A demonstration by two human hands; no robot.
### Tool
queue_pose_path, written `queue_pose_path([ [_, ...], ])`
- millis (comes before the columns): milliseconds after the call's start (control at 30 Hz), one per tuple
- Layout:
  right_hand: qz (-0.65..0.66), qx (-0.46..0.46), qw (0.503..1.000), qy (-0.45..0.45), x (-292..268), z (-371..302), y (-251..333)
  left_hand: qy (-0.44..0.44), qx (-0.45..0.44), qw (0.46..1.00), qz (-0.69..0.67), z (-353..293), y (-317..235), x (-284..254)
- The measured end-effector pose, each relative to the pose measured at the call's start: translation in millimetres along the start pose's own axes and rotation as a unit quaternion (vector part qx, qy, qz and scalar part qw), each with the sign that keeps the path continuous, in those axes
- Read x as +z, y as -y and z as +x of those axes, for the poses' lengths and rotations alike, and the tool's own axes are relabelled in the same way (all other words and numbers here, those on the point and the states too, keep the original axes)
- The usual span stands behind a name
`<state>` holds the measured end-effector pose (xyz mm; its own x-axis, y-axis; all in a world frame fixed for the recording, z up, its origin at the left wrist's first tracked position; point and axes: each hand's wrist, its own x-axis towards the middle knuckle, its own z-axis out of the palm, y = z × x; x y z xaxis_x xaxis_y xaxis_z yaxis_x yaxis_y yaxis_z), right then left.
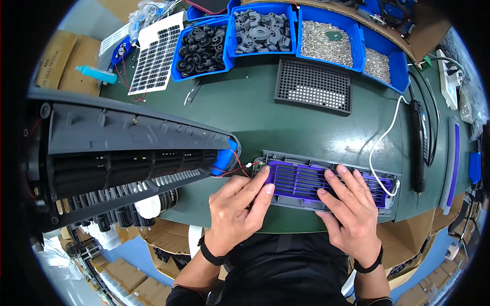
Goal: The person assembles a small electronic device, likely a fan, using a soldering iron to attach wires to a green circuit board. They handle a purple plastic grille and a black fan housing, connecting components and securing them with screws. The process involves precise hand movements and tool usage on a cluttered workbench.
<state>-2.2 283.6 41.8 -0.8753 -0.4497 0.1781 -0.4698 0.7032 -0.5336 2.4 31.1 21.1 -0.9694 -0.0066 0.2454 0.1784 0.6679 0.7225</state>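
Observation:
A long grey panel with a purple slatted grille insert lies near the table's front edge. My left hand has its index finger and thumb curled onto the insert's left end. Flat across the slats right of the middle rests my right hand, fingers stretched and slightly apart, thumb at the panel's near edge. Thin red wires run from the panel's left end to a large dark fan housing at left, which exposes a black cylindrical blower wheel. A white cable reaches the panel's right end.
Blue bins along the back hold black round parts, grey brackets and small metal screws. A black perforated tray stands before them. An electric screwdriver lies at right, a label sheet at back left.

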Motion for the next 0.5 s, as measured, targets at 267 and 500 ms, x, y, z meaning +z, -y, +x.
queue_pose_path([
  [267, 0.012, -0.008, 1.000, -0.002, -1, -1, -1, 0.099, 0.114, 0.974, 0.167, 13, -6, -19],
  [500, 0.023, -0.033, 0.999, -0.024, -4, -7, -4, 0.141, 0.108, 0.969, 0.170, 27, -23, -21],
])
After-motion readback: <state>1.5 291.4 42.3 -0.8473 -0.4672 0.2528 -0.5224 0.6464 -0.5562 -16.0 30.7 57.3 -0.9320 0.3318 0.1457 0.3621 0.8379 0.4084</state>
